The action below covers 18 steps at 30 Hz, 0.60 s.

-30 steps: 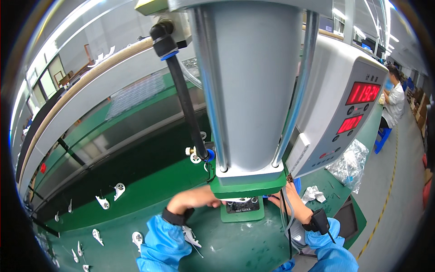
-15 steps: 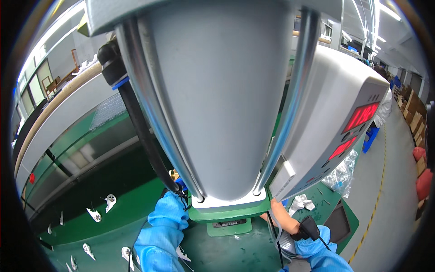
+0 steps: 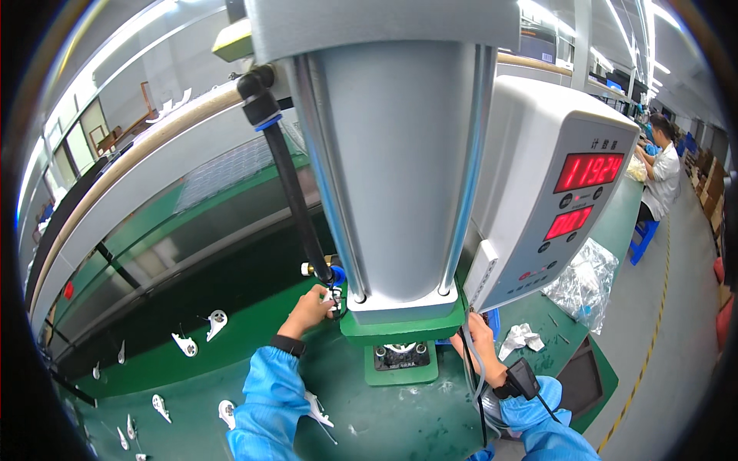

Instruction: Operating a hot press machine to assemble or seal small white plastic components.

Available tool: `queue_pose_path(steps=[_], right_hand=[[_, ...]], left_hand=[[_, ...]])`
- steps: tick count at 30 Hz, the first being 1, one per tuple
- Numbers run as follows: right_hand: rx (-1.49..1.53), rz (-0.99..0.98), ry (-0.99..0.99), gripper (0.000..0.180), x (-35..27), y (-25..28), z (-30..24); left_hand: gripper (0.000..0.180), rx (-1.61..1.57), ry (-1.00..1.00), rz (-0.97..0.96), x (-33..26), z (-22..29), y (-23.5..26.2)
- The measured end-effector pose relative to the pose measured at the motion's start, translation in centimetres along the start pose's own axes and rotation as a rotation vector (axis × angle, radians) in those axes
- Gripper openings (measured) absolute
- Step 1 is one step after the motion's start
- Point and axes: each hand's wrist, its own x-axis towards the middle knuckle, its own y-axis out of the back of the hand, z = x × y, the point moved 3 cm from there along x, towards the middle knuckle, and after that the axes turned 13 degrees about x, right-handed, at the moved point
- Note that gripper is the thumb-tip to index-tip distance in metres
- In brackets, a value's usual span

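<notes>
A grey press (image 3: 392,177) on a green base fills the middle of the view. Under its head, a black fixture with a white shaped part (image 3: 401,355) sits on the green lower plate (image 3: 403,378). Left of the press head, my left hand (image 3: 309,309) is closed, its fingertips pinching a small white piece (image 3: 334,298) beside a black cable. My right hand (image 3: 481,338) is right of the press at a blue bin (image 3: 490,321), fingers bent together; the press and cables partly hide them, and what they hold cannot be made out.
Several white plastic parts (image 3: 184,345) with thin wires lie on the green bench at left. A white counter box (image 3: 538,200) with red digits juts out at right. Beyond are crumpled tissue (image 3: 520,339), a clear plastic bag (image 3: 586,280), a dark tray (image 3: 583,380) and a seated co-worker (image 3: 663,173).
The view has shifted, so the press stands farther right and the fixture shows. My left hand, hidden behind the press before, is now visible with the white piece. More of my right hand shows.
</notes>
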Motion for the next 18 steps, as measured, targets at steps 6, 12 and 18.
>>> queue_pose_path(steps=[6, 12, 18], right_hand=[[-0.024, 0.078, 0.028, 0.013, -0.4, 0.5, 0.2], [-0.061, 0.038, 0.171, 0.013, 0.0, 0.4, -0.9], [-0.004, -0.125, 0.107, 0.010, 0.4, 2.0, -3.4]], left_hand=[[0.027, 0.006, -0.091, -0.645, -6.6, 1.8, 2.3], [0.035, 0.522, -0.214, -0.652, -10.4, 0.0, 1.5], [0.022, 0.019, -0.488, 0.408, -11.2, 8.7, 5.9]])
